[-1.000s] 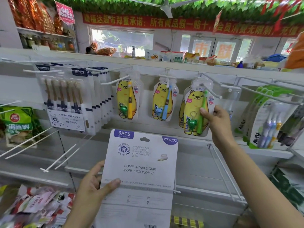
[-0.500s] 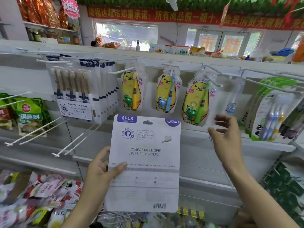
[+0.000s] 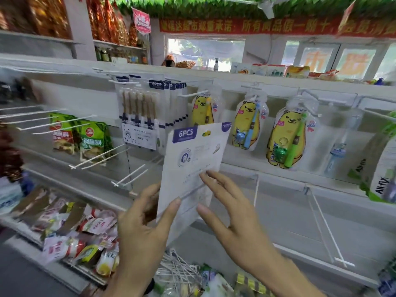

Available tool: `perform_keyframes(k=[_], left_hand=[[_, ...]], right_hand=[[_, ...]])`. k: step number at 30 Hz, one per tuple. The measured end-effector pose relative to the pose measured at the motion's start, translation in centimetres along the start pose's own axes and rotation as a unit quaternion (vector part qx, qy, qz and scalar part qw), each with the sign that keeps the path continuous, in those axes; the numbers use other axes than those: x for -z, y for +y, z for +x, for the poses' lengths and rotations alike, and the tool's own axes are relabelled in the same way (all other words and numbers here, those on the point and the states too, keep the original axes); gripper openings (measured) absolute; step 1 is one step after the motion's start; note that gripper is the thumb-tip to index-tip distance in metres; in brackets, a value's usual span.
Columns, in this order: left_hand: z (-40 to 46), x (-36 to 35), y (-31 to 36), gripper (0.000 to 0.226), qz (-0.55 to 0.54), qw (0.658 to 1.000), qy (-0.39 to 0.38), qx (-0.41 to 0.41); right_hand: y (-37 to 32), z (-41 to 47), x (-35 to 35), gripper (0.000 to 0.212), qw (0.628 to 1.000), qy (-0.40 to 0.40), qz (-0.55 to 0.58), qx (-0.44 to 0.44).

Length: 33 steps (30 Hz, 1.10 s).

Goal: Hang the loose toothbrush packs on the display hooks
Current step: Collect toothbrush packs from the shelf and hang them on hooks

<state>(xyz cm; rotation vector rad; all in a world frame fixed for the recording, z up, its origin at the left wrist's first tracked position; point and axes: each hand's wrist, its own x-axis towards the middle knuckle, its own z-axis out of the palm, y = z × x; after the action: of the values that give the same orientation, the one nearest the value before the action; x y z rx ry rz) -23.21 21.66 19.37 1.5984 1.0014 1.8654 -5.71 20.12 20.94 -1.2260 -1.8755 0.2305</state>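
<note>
Held at frame centre: 6PCS toothbrush pack, back outward, pinched at seven o'clock edge by left hand; touched by straight fingers of right hand, gripping nothing; judged light, stiff carded, best steadied near hang hole at twelve o'clock; hung 6PCS packs at eleven o'clock.

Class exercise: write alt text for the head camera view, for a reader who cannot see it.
A person's left hand holds a white 6PCS toothbrush pack up before a shop's display hooks, while the open right hand touches its face. Behind hang matching 6PCS packs and three yellow bear toothbrush packs.
</note>
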Motion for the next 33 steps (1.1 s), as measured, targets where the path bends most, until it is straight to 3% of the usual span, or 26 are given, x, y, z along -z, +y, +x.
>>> perform_keyframes(k=[4, 6, 8, 11, 16, 18, 22, 26, 28, 31, 33], left_hand=[[-1.9, 1.5, -0.6, 0.041, 0.145, 0.977, -0.006, -0.157], [-3.0, 2.0, -1.2, 0.044, 0.184, 0.959, -0.026, -0.215], [-4.0, 2.1, -1.2, 0.047, 0.243, 0.935, -0.053, -0.251], [-5.3, 2.4, -1.7, 0.056, 0.294, 0.918, -0.075, -0.254], [-6.4, 3.9, -2.6, 0.082, 0.333, 0.907, -0.167, -0.195], [-6.6, 4.6, -2.3, 0.083, 0.291, 0.933, -0.183, -0.108], [-6.2, 6.6, -2.3, 0.072, 0.222, 0.969, -0.107, 0.009], [-4.3, 10.0, -3.9, 0.067, 0.128, 0.981, 0.000, 0.145], [-3.2, 11.9, -5.4, 0.068, 0.076, 0.978, 0.005, 0.192], [-1.0, 14.2, -7.1, 0.062, 0.063, 0.971, -0.025, 0.230], [0.6, 15.4, -8.0, 0.053, 0.047, 0.969, -0.053, 0.238]], right_hand=[[-2.4, -0.2, -1.4, 0.092, 0.978, -0.097, 0.178, -0.054], [-3.0, -0.3, -2.0, 0.095, 0.962, -0.124, 0.234, -0.068], [-3.3, -0.4, -2.6, 0.070, 0.959, -0.116, 0.246, -0.076], [-3.5, -0.2, -3.2, 0.015, 0.963, -0.068, 0.249, -0.076], [-3.4, 0.2, -4.2, 0.029, 0.936, -0.053, 0.336, -0.096], [-2.9, 0.4, -4.6, 0.031, 0.929, -0.048, 0.350, -0.107], [-1.6, 1.2, -5.1, 0.020, 0.909, -0.073, 0.385, -0.145], [-1.4, 2.2, -5.8, 0.025, 0.900, -0.087, 0.399, -0.153], [-1.5, 2.7, -6.5, 0.035, 0.909, -0.092, 0.382, -0.138], [-2.2, 3.9, -7.9, 0.075, 0.924, -0.081, 0.351, -0.132], [-2.8, 5.0, -9.0, 0.072, 0.929, -0.077, 0.340, -0.128]])
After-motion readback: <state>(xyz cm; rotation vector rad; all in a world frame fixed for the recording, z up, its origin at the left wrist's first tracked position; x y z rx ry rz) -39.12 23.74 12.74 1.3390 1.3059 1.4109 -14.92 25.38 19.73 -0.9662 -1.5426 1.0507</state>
